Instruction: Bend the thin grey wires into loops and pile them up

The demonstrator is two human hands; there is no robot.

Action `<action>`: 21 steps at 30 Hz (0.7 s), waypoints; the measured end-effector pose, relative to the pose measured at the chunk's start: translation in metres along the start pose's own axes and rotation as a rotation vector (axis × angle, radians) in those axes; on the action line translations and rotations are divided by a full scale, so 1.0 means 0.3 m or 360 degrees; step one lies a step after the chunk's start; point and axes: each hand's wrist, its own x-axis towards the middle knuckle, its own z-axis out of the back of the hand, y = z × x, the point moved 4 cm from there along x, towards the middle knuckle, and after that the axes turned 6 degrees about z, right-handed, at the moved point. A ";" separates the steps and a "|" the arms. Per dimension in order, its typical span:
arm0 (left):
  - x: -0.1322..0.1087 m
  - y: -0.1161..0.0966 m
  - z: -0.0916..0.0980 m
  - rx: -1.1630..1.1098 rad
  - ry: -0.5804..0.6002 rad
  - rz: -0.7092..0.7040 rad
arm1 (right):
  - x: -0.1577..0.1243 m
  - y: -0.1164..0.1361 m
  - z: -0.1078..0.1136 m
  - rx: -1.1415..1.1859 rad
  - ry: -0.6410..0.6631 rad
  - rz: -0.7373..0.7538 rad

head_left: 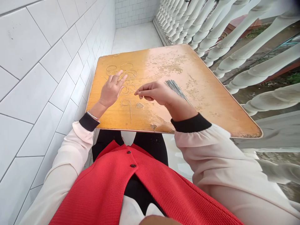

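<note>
Several thin rings and loops, wire-like, lie on the left part of the wooden table. My left hand hovers at these loops with its fingers apart, and no object shows in it. To its right, my right hand has thumb and forefinger pinched together. Whatever may be between those fingertips is too small to make out. Nearer to me lies a single loop with a long straight tail. Beyond my right wrist rests a bundle of thin grey-green sticks or wires, partly covered by that arm.
A white tiled wall stands close along the left. On the right runs a railing of white balusters near the table edge. The tabletop has worn, peeling patches. Pale floor shows beyond the table.
</note>
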 end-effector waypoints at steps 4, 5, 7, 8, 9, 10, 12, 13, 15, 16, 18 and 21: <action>0.019 0.017 0.030 0.0188 0.0003 -0.0012 | 0.019 -0.030 -0.060 0.0191 0.0204 -0.0140; 0.022 0.023 0.031 0.0227 0.0027 -0.0017 | 0.019 -0.034 -0.064 0.0228 0.0199 -0.0133; 0.027 0.030 0.026 0.0316 0.0096 -0.0036 | 0.017 -0.043 -0.066 0.0289 0.0166 -0.0113; 0.029 0.031 0.024 0.0360 0.0135 -0.0046 | 0.016 -0.048 -0.064 0.0309 0.0141 -0.0103; 0.031 0.030 0.022 0.0396 0.0168 -0.0047 | 0.014 -0.052 -0.062 0.0321 0.0115 -0.0093; 0.034 0.028 0.023 0.0424 0.0195 -0.0037 | 0.013 -0.056 -0.059 0.0324 0.0095 -0.0084; 0.041 0.022 0.029 0.0462 0.0235 0.0015 | 0.010 -0.061 -0.056 0.0313 0.0108 -0.0077; 0.045 0.018 0.033 0.0479 0.0253 0.0043 | 0.008 -0.063 -0.057 0.0303 0.0136 -0.0082; 0.053 0.013 0.039 0.0501 0.0284 0.0086 | 0.006 -0.064 -0.060 0.0283 0.0183 -0.0087; 0.057 0.013 0.040 0.0497 0.0291 0.0104 | 0.006 -0.064 -0.060 0.0279 0.0183 -0.0082; 0.065 0.024 0.035 0.0440 0.0283 0.0150 | 0.006 -0.061 -0.057 0.0287 0.0121 -0.0055; 0.069 0.059 0.009 0.0249 0.0228 0.0171 | 0.005 -0.056 -0.051 0.0305 -0.0028 -0.0006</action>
